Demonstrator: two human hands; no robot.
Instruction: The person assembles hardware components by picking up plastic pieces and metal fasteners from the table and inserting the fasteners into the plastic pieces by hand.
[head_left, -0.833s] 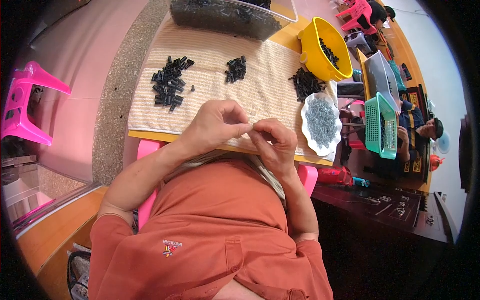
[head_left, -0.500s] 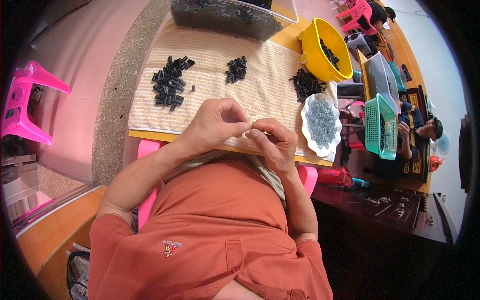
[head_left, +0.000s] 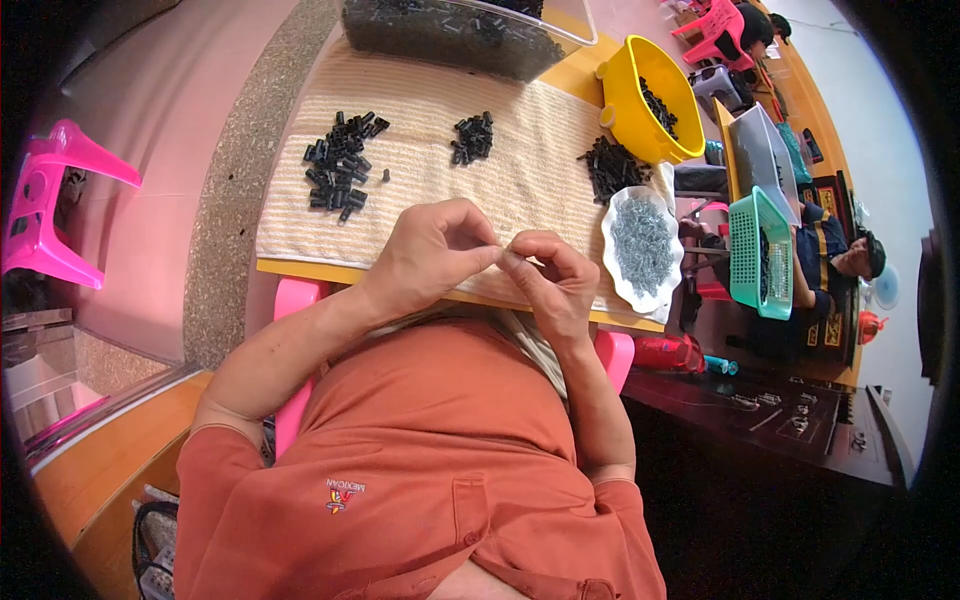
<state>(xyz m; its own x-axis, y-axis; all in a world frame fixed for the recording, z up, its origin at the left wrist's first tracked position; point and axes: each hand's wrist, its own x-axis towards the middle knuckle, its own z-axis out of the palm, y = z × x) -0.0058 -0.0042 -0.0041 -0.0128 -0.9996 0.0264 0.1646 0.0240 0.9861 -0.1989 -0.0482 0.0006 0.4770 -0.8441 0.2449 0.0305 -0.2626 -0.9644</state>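
Observation:
My left hand [head_left: 433, 246] and my right hand [head_left: 549, 280] meet above the near edge of the striped towel [head_left: 420, 110], thumbs and index fingers pinched together. Whatever sits between the fingertips is too small and covered to make out. Beyond my left hand lies a loose pile of short black tubular pieces [head_left: 337, 165], with one single black piece [head_left: 386, 175] beside it. A smaller pile of black pieces [head_left: 472, 138] is further off in the middle. Right of my right hand stands a white scalloped dish [head_left: 612, 260] full of small clear or silvery parts.
At the back stands a clear plastic bin [head_left: 450, 50] of black parts. A yellow tub [head_left: 622, 85] holds more, with thin black pieces [head_left: 612, 170] heaped before it. A green basket [head_left: 745, 250] and a seated person [head_left: 835, 250] are at right; a pink stool [head_left: 70, 205] is left.
My pinched fingertips have shifted very slightly to the right and stay together. At the right, the other person's raised hand has lowered. The piles and dish look the same.

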